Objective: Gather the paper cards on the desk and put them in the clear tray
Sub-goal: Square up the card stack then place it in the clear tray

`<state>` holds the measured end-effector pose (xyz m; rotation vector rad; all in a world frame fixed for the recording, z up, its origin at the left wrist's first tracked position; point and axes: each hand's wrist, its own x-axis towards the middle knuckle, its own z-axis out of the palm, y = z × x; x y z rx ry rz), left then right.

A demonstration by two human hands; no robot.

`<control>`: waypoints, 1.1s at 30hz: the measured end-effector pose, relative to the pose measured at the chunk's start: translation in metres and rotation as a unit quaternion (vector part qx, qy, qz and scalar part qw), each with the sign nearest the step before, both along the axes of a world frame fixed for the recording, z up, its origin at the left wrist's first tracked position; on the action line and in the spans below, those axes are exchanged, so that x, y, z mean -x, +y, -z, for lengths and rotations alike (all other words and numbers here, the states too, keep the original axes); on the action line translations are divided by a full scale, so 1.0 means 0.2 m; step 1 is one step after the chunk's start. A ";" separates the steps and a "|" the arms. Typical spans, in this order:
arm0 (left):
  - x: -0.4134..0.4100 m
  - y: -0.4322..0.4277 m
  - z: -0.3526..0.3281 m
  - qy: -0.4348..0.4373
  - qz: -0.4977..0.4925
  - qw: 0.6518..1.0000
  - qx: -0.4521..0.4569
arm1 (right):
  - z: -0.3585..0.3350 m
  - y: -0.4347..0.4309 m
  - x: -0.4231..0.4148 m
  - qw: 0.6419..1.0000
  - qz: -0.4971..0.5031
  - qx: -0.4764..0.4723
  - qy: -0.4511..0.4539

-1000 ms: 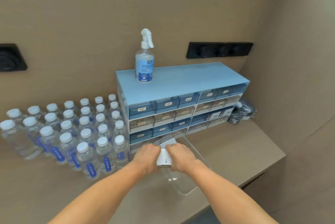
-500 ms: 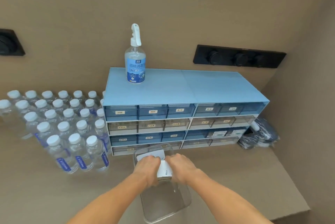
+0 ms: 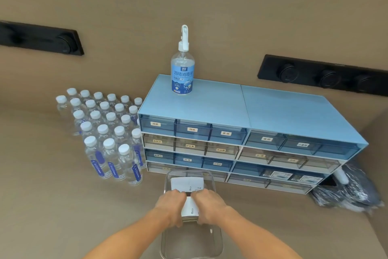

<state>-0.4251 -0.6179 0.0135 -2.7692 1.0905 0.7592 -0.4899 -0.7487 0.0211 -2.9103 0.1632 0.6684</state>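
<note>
A stack of white paper cards [image 3: 190,208] is pinched between my two hands above the clear tray [image 3: 168,242], which lies lengthwise on the desk in front of me. My left hand [image 3: 171,206] grips the stack's left side and my right hand [image 3: 207,206] grips its right side. More white cards [image 3: 186,183] lie flat at the tray's far end. The tray's near half shows a bare bottom.
A blue drawer organiser [image 3: 241,132] with labelled drawers stands just behind the tray, a spray bottle [image 3: 182,69] on top. Several water bottles [image 3: 107,132] stand at the left. A black plastic bag [image 3: 346,191] lies at the right. Black socket panels [image 3: 323,76] are on the wall.
My view has swung to the right and down, so the tray now lies straight ahead. Both hands still hold the card stack over the tray's middle; it sits slightly lower.
</note>
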 end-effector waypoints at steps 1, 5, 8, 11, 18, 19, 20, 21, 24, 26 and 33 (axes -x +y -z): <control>0.00 0.00 0.01 0.003 -0.003 1.000 -0.002 | 0.01 0.00 0.00 1.000 -0.004 0.001 0.006; 0.03 -0.03 0.08 0.009 0.001 1.000 -0.016 | 0.06 -0.01 0.01 1.000 -0.015 0.014 0.023; 0.05 -0.05 0.11 0.003 0.007 0.999 -0.034 | 0.10 0.00 0.02 0.998 -0.037 0.044 0.029; 0.06 -0.06 0.13 -0.005 0.017 0.998 -0.055 | 0.14 0.02 0.03 0.996 -0.050 0.072 0.030; 0.05 -0.09 0.16 -0.009 0.017 0.997 -0.070 | 0.19 0.04 0.02 0.994 -0.040 0.095 0.018; 0.05 -0.09 0.16 -0.009 0.016 0.997 -0.069 | 0.20 0.04 0.01 0.995 -0.038 0.094 0.013; 0.05 -0.09 0.16 -0.009 0.016 0.997 -0.069 | 0.20 0.04 0.01 0.995 -0.037 0.092 0.009; 0.05 -0.09 0.17 -0.012 0.017 0.998 -0.068 | 0.21 0.04 0.02 0.995 -0.037 0.090 0.007; 0.06 -0.08 0.19 -0.017 0.020 0.997 -0.068 | 0.22 0.04 0.02 0.995 -0.038 0.088 0.004; 0.06 -0.09 0.19 -0.017 0.020 0.997 -0.068 | 0.22 0.04 0.01 0.996 -0.038 0.085 0.002; 0.06 -0.10 0.19 -0.035 0.033 0.996 -0.078 | 0.23 0.04 0.00 0.996 -0.042 0.077 0.014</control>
